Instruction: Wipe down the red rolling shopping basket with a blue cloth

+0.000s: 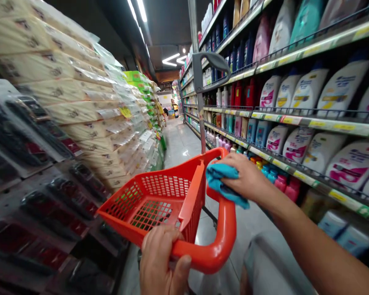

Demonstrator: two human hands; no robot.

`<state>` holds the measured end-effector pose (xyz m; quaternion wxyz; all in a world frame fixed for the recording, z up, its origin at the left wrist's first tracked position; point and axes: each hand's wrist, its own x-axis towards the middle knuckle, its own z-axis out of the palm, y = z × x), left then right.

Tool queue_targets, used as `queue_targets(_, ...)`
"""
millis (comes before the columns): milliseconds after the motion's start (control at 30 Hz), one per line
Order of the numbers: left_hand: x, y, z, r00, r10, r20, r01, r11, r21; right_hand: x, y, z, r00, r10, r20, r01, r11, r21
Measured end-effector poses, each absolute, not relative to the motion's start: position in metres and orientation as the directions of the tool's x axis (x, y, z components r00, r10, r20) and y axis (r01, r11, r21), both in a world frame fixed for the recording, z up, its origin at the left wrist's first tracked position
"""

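Note:
An orange-red plastic shopping cart (pixel 172 176) stands in front of me, its lattice basket holding nothing I can see. My left hand (pixel 161 258) is wrapped round the near end of its thick handle (pixel 212 254). In my right hand (pixel 242 174) is a crumpled blue cloth (pixel 223 180), pressed against the far side of the handle loop near the basket rim. The cloth hides that part of the handle and some of my fingertips. A grey pole (pixel 199 110) with a dark grey grip loop (pixel 213 67) rises behind the basket.
Shelves of shampoo bottles (pixel 316 88) line the right side closely. Stacked cream-coloured packs (pixel 89 102) tower on the left, with dark packaged goods (pixel 39 196) nearer me. Between them a tiled aisle (pixel 181 139) runs ahead. My grey-clad leg (pixel 273 262) is at the lower right.

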<state>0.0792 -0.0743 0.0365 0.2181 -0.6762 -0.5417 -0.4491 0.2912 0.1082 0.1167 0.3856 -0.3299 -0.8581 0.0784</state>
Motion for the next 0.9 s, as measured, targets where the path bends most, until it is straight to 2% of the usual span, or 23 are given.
queue_targets(67, 0.077, -0.078, 0.038, 0.007, 0.551, 0.835, 0.921, -0.329, 0.209, 0.289, 0.131, 0.118, -0.407, 0.716, 0.568, 0.610, 0.675, -0.414)
queue_targets(133, 0.074, -0.080, 0.035, -0.017, 0.532, 0.847, 0.921, -0.322, 0.220, 0.286, 0.134, 0.121, -0.411, 0.722, 0.557, 0.623, 0.668, -0.406)
queue_targets(300, 0.062, -0.092, 0.024, -0.065, 0.435, 0.898, 0.906, -0.351, 0.235, 0.286, 0.078, 0.132, -0.726, 0.436, 0.532, 0.314, 0.898, -0.308)
queue_targets(367, 0.058, -0.100, 0.024, -0.070, 0.443, 0.894, 0.892, -0.374, 0.255, 0.286, 0.072, 0.134, -0.752, 0.417, 0.510, 0.299, 0.906, -0.300)
queue_targets(500, 0.052, -0.115, 0.032, -0.103, 0.470, 0.877, 0.863, -0.396, 0.313, 0.279, 0.087, 0.141, -0.704, 0.530, 0.474, 0.446, 0.848, -0.287)
queue_targets(533, 0.052, -0.117, 0.034, -0.106, 0.476, 0.873, 0.859, -0.399, 0.322, 0.276, 0.089, 0.145, -0.734, 0.503, 0.457, 0.416, 0.864, -0.283)
queue_targets(633, 0.050, -0.125, 0.038, -0.116, 0.494, 0.861, 0.843, -0.410, 0.349, 0.263, 0.088, 0.157, -0.885, 0.305, 0.351, 0.200, 0.932, -0.303)
queue_targets(700, 0.050, -0.130, 0.039, -0.140, 0.494, 0.858, 0.822, -0.425, 0.379, 0.251, 0.097, 0.163, -0.925, 0.290, 0.244, 0.208, 0.926, -0.315)
queue_targets(767, 0.051, -0.134, 0.039, -0.169, 0.499, 0.850, 0.800, -0.434, 0.414, 0.237, 0.115, 0.163, -0.920, 0.367, 0.138, 0.329, 0.914, -0.238)
queue_targets(900, 0.054, -0.138, 0.036, -0.232, 0.503, 0.833, 0.765, -0.434, 0.475, 0.210, 0.142, 0.154, -0.892, 0.451, -0.016, 0.450, 0.891, 0.057)
